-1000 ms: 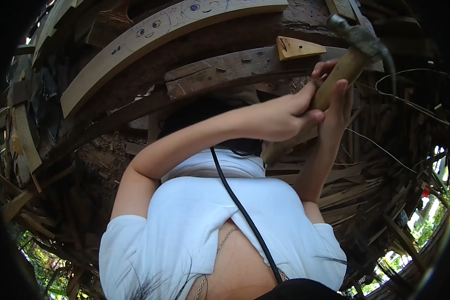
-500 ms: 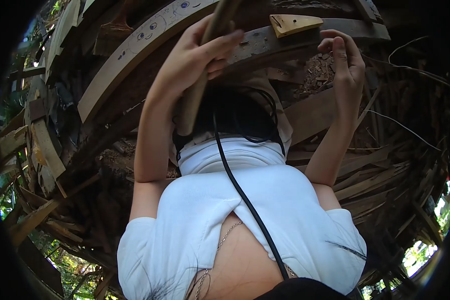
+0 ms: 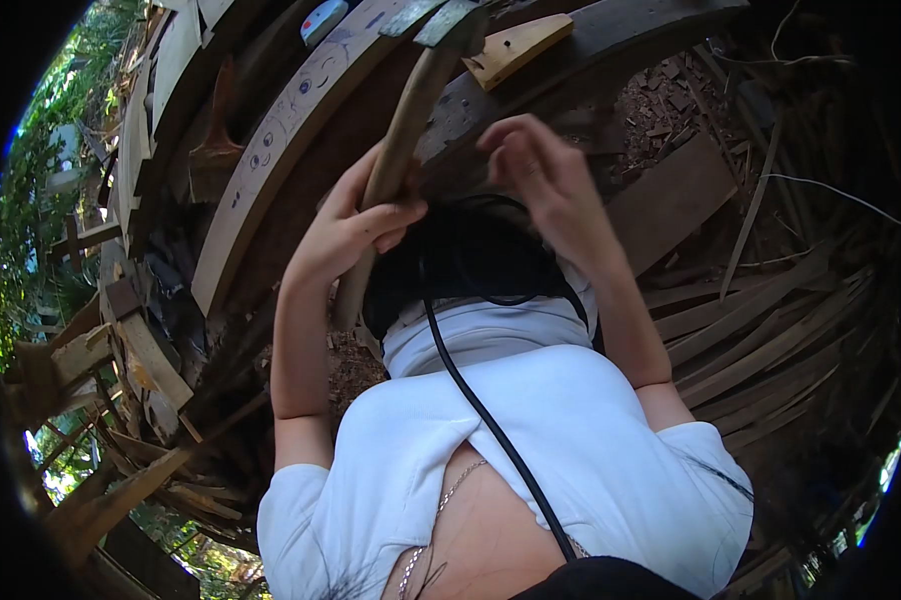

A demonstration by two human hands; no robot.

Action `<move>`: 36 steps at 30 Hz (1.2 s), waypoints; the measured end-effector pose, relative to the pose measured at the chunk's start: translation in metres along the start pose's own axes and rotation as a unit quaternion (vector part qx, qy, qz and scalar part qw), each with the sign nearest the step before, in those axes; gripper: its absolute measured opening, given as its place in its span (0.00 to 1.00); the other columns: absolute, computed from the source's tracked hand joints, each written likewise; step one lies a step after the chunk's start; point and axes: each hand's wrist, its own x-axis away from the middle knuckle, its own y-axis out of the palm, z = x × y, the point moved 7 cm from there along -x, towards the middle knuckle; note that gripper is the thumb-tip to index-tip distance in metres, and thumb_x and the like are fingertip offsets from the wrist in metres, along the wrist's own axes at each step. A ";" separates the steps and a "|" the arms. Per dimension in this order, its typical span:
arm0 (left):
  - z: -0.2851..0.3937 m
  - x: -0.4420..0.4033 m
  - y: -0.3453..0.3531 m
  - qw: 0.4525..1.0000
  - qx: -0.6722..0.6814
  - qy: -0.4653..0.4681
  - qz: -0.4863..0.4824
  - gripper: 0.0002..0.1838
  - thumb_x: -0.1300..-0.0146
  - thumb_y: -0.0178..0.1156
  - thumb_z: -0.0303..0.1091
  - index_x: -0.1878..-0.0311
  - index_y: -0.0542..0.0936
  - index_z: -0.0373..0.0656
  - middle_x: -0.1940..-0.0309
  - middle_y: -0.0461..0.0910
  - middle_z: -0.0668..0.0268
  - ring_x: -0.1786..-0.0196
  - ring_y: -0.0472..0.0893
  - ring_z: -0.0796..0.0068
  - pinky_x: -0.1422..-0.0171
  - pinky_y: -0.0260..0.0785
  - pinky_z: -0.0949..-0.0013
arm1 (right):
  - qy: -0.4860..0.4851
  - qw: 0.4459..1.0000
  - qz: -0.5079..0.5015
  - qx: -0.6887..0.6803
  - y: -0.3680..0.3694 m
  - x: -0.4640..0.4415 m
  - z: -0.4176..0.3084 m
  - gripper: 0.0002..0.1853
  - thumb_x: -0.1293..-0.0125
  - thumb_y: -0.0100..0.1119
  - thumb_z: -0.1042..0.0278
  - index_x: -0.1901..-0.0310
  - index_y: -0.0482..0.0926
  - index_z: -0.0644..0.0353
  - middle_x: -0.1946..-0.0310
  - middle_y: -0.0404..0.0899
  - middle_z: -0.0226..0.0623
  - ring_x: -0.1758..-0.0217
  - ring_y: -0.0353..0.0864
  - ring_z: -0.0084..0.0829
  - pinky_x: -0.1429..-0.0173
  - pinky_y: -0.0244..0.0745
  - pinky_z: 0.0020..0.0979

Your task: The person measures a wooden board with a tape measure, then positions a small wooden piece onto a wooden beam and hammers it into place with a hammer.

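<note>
In the head view, my left hand (image 3: 356,215) is closed around the wooden handle of a hammer (image 3: 396,150). The hammer stands tilted, its metal head with two prongs up at the top edge, the handle's lower end below my fist. My right hand (image 3: 543,180) is raised to the right of the hammer, its fingers loosely bent and a little blurred; I see nothing in them. Beyond it, a light wooden wedge (image 3: 521,48) with a dark hole lies on a grey beam (image 3: 621,35).
A curved-looking plank (image 3: 271,150) with drawn faces runs along the left. A blue and white rounded piece (image 3: 323,20) lies by its top. Stacked wood strips (image 3: 761,340) fill the right, wood chips (image 3: 666,110) the upper right. A black cable (image 3: 491,410) hangs down my white shirt.
My left hand has lowered with the hammer, bringing its metal head into view. My right hand has moved left and down, closer to the hammer. The whole view has shifted and turned somewhat.
</note>
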 end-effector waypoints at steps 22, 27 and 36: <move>-0.019 -0.009 0.016 0.984 0.038 -0.133 0.108 0.25 0.38 0.51 0.26 0.39 0.55 0.44 0.81 0.66 0.72 0.84 0.65 0.85 0.83 0.57 0.79 | -0.018 0.981 -0.023 -0.192 0.062 -0.016 -0.018 0.18 0.31 0.50 0.57 0.54 0.63 0.65 0.70 0.80 0.39 0.63 0.81 0.27 0.57 0.73 0.27; 0.000 0.019 0.024 0.989 -0.016 -0.060 0.134 0.26 0.45 0.49 0.21 0.41 0.60 0.37 0.75 0.72 0.68 0.79 0.73 0.80 0.77 0.65 0.76 | -0.018 0.989 -0.060 -0.134 0.060 -0.012 -0.053 0.18 0.30 0.47 0.55 0.53 0.63 0.64 0.69 0.77 0.38 0.64 0.79 0.28 0.57 0.73 0.28; 0.007 -0.004 0.020 0.972 -0.150 0.051 0.174 0.24 0.44 0.58 0.29 0.45 0.68 0.29 0.55 0.77 0.58 0.51 0.75 0.74 0.46 0.65 0.73 | 0.019 0.977 -0.012 -0.212 0.065 -0.024 -0.022 0.27 0.32 0.46 0.46 0.56 0.60 0.71 0.71 0.76 0.52 0.69 0.80 0.51 0.64 0.75 0.40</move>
